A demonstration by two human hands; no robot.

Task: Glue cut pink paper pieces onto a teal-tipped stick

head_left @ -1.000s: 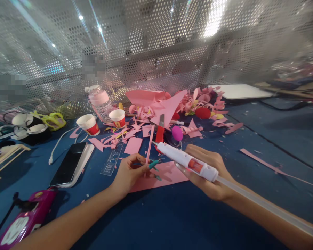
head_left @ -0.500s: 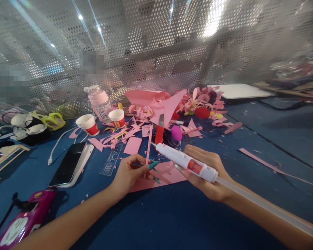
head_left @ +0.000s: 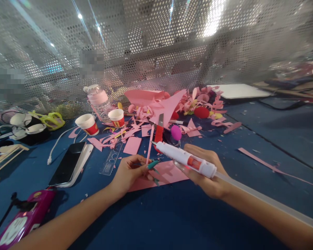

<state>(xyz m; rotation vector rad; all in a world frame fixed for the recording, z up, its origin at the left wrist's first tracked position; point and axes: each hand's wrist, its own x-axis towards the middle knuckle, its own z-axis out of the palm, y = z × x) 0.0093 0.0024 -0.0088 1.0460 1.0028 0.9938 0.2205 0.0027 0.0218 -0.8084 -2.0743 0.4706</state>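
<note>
Pinched between the fingers of my left hand (head_left: 131, 173) is a narrow pink paper strip (head_left: 150, 146), held upright. My right hand (head_left: 208, 173) is closed around a white hot glue gun (head_left: 182, 156) with a red window; a long clear glue stick (head_left: 266, 198) runs out of its back end. The gun's metal tip is right beside the strip, and I cannot tell whether it touches. Below both hands lies a pink paper sheet (head_left: 169, 173). A red-handled cutter (head_left: 159, 132) rests just beyond the gun's tip.
Pink paper scraps (head_left: 198, 97) heap at the back. On the left are paper cups (head_left: 87, 124), a clear stencil ruler (head_left: 109, 161), a phone (head_left: 69, 163), a white cable (head_left: 56, 144) and a purple power strip (head_left: 28, 215). A thin pink offcut (head_left: 263, 161) lies right.
The tip of the glue gun has shifted slightly left and up along the strip. My left hand stays almost still, pinching the strip.
</note>
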